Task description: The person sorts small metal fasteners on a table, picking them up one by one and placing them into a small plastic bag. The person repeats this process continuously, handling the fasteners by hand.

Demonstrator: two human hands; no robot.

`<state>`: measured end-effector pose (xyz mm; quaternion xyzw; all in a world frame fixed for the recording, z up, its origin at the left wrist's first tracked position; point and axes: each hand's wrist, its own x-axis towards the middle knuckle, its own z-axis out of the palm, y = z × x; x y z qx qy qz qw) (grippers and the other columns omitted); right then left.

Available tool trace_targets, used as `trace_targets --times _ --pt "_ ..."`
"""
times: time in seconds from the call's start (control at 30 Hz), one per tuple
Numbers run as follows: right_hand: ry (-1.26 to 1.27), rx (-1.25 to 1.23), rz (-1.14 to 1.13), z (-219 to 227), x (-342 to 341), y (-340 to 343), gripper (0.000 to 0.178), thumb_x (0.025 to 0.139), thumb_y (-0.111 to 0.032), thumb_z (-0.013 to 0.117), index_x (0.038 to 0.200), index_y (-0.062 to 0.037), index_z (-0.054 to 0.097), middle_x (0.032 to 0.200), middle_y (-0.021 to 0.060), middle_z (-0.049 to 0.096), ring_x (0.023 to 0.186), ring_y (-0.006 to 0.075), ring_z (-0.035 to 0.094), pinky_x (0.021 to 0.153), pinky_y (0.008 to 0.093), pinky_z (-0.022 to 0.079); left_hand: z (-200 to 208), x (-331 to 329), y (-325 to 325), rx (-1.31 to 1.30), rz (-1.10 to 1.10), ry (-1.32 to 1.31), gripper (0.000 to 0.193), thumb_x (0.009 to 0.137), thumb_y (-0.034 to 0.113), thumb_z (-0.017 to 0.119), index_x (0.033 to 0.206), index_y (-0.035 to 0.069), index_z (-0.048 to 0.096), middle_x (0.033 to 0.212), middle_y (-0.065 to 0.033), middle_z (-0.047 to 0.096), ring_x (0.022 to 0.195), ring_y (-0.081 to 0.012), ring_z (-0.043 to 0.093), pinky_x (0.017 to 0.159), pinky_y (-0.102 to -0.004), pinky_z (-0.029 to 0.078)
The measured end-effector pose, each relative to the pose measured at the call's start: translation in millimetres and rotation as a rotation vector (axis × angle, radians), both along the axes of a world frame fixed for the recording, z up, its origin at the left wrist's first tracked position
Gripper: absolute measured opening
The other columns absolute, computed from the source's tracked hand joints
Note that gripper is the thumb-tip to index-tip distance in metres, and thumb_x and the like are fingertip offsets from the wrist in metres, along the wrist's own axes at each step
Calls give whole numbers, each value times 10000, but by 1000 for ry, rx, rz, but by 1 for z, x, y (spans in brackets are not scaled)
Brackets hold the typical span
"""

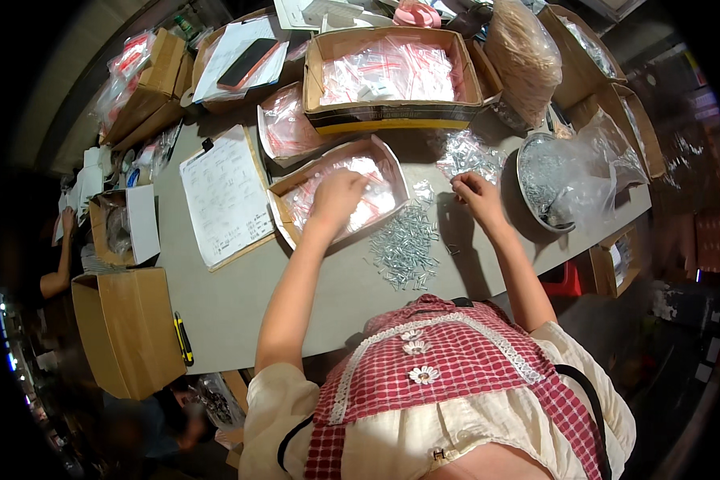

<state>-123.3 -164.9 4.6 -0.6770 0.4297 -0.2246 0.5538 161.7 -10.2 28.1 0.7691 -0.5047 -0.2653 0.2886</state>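
My left hand point(340, 196) is over a shallow open carton point(402, 186) of small clear zip bags with red strips point(308, 196). Its fingers are drawn together among the bags; what they hold is hidden. Above the table's right part, my right hand point(476, 194) has its fingertips pinched, and I cannot make out anything between them. Between the hands lies a loose pile of small silvery screws or pins point(406, 250). A small clear packet point(423, 190) sits at the pile's far end. Filled clear bags point(470, 154) lie just beyond my right hand.
A round metal bowl point(528, 192) of small metal parts, partly under a clear plastic bag point(604, 164), stands right. Behind is a larger carton point(392, 116) of zip bags. A clipboard with a written sheet point(224, 196), a phone point(248, 63) and a yellow-black cutter point(183, 339) lie left.
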Motion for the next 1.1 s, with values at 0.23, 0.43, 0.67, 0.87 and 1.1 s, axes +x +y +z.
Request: trace_targets --times 0.23,0.43,0.67,0.87,1.1 --pt "-46 -351 170 48 34 37 326 948 -165 656 1236 -17 613 1113 82 661 881 145 643 758 284 518 16 -4 35 -412 438 102 239 928 183 655 1053 0 745 1029 -140 753 922 -232 713 832 -331 528" --pt "-262 -567 447 115 63 66 361 912 -189 681 1226 -23 615 1139 122 661 943 205 662 828 324 524 65 -57 55 -307 200 550 168 931 128 696 997 -14 757 855 -26 721 764 -77 633 692 -230 503" --pt "-291 -150 410 96 62 59 144 876 -104 688 947 22 685 781 45 672 725 88 616 662 255 503 73 -79 55 -241 278 282 127 893 125 723 954 14 729 796 -17 692 724 -92 623 654 -242 496" --pt "-486 112 278 77 53 52 106 914 -77 663 966 15 648 816 10 643 711 74 593 644 233 490 46 -62 55 -561 299 -425 218 873 116 708 1080 48 691 899 -57 693 838 -138 645 763 -271 500" --pt "-377 106 472 75 33 67 157 942 -145 658 992 3 643 849 24 673 779 82 629 701 244 517 54 -113 50 -380 219 304 113 923 121 695 944 11 703 796 -7 687 738 -73 612 675 -257 498"
